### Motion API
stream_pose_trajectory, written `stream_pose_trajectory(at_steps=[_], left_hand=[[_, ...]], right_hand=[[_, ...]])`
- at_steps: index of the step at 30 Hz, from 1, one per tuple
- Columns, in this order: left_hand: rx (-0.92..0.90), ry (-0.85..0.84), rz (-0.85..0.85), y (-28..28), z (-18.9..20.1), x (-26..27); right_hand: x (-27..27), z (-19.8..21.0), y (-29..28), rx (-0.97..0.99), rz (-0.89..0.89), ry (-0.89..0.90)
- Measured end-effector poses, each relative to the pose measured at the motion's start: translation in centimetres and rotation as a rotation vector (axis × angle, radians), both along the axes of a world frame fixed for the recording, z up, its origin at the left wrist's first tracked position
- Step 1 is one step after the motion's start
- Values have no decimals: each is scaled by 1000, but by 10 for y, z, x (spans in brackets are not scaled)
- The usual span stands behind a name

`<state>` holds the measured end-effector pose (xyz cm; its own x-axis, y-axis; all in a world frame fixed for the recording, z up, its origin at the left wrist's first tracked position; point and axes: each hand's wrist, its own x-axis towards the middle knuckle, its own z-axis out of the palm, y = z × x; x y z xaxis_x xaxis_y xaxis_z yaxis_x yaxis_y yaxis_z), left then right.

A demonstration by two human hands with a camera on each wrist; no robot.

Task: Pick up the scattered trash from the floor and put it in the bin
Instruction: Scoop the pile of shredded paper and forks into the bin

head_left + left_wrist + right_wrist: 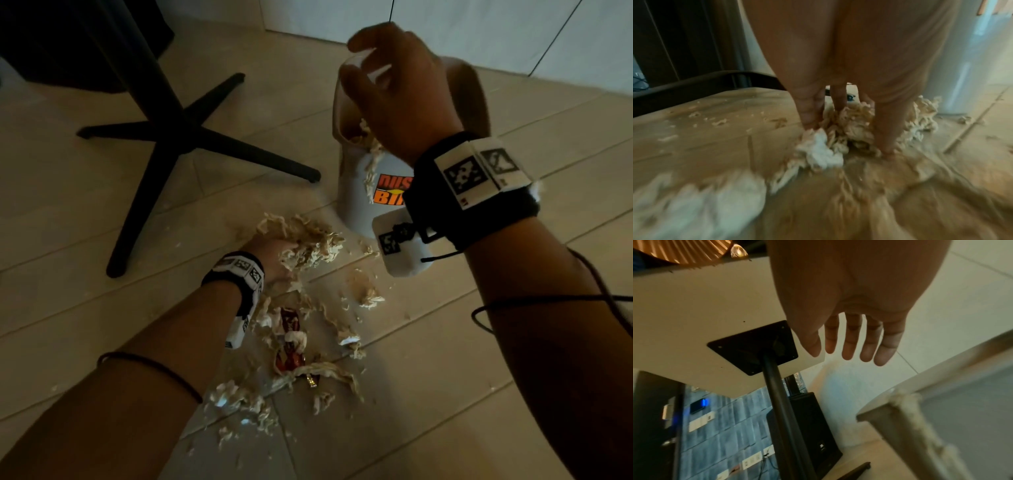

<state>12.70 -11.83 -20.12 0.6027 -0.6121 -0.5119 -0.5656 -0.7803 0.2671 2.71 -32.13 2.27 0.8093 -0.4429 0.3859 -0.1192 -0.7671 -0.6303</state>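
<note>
The right hand (pixel 849 308) hangs with its fingers (pixel 851 344) straight and slightly spread, holding nothing. Below and to its right is the bin (pixel 906 423), with pale shredded paper (pixel 920 418) draped over its rim. Behind the hand, a black pole (pixel 781 402) joins a black plate (pixel 754 347) under a white tabletop (pixel 694 318).

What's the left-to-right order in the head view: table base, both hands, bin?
Black cross-shaped metal table base → left hand gripping the clump of beige shredded paper on the floor → white plastic dustbin with orange lettering → right hand, empty, above the bin's mouth.
</note>
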Motion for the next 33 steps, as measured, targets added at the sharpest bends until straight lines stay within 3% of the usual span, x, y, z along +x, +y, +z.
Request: stream_pose_trajectory(at_steps=[3,8,12,16,19,24,29,33], left_hand=[[-48,-93,9,12,0,-21],[-266,-41,146,36,16,-47],[-448,-3,254,41,53,-53],[-661,55,272,39,98,-58],[-766,-11,215,32,125,-67],[-972,-30,264,13,148,-87],[-1022,-59,217,5,165,-99],[-1020,26,171,4,180,-104]], right_hand=[[2,-4,27,59,83,-39],[0,-32,63,237,230,6],[0,-70,79,395,313,197],[-8,-88,86,648,350,360],[-18,-87,88,886,362,341],[-33,-76,85,1197,381,279],[-52,-62,69,1075,436,345],[-56,-50,56,930,341,377]])
